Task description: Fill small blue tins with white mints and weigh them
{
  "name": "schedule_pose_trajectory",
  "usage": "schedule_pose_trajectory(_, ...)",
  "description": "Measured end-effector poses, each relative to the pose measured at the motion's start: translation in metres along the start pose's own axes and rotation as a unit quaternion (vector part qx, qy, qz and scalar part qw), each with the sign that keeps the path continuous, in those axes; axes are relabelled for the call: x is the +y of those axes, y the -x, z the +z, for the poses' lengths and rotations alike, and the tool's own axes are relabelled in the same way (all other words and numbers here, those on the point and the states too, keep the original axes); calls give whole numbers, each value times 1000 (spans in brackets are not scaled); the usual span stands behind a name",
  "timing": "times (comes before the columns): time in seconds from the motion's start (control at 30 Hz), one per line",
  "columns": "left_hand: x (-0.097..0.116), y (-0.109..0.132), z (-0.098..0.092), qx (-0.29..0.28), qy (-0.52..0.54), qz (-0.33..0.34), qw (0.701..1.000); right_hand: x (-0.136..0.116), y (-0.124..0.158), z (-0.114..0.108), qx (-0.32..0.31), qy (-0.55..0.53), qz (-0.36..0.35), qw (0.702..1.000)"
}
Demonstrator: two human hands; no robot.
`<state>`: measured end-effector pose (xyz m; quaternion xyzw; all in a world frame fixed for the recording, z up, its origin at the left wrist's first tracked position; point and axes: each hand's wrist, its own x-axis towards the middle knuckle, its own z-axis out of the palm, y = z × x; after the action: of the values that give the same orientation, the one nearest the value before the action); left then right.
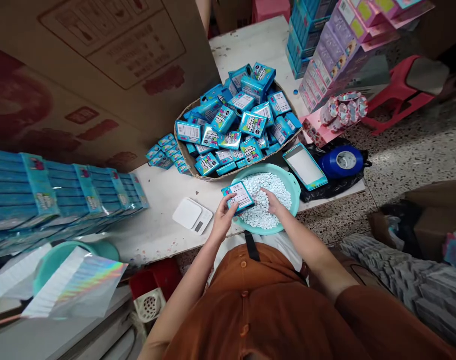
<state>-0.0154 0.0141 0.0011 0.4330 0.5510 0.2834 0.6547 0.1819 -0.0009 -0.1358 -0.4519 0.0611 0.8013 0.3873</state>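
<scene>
At far left, blue packs (89,192) stand in a row, wrapped in clear film. In front of them, clear bags (89,287) with a rainbow sheen lie over a green tub (106,250). Behind the packs rises a large brown carton (119,75). Right of these, a white scale (192,216) sits on the white table (153,240). Next comes the left hand (222,217), its fingers and thumb closed on a small blue box (243,196), which it holds tilted above the left side of a green basin (297,195). Beyond the basin, a cut-down carton (181,145) is heaped with similar boxes (254,124). White pellets (254,220) fill much of the basin, and the right hand (273,202) reaches in from the right, curled narrow around a small handful of them. Just right of the basin lies a blue tray (305,167); beside it, a blue tape roll (342,160) rests on black plastic (333,191). Farther right stands a pink stool (400,92).
</scene>
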Motion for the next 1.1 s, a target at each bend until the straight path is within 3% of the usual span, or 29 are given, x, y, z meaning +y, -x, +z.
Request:
schedule_pose_trajectory(0.13, -3, 5, 7, -39, 45, 17, 998, -2, 12, 1, 1, -127, -27, 992)
schedule_pose_trajectory(0.23, -9, 7, 11, -1, 23, 37, 999, -8, 23, 6, 14, -167, -67, 984)
schedule_pose_trajectory(0.33, -16, 9, 12, 30, 6, 41, 999, -17, 36, 14, 35, -174, -90, 980)
schedule_pose_trajectory(0.5, -26, 13, 9, -13, -28, -18, 999, -29, 59, 33, 44, -156, -132, 978)
schedule_pose_trajectory(0.6, -30, 12, 7, 13, -40, -17, 999, -33, 72, 45, 21, -148, -161, 975)
schedule_pose_trajectory(0.77, -30, 9, 6, 74, -221, 110, 966, -37, 89, 57, 0, -145, -154, 977)
schedule_pose_trajectory(0.93, -29, 12, 14, 14, -267, 183, 946, -42, 100, 69, -9, -182, -159, 970)
schedule_pose_trajectory(1.1, -30, 11, 25, -8, -268, 221, 938, -41, 105, 84, 39, -94, -238, 966)
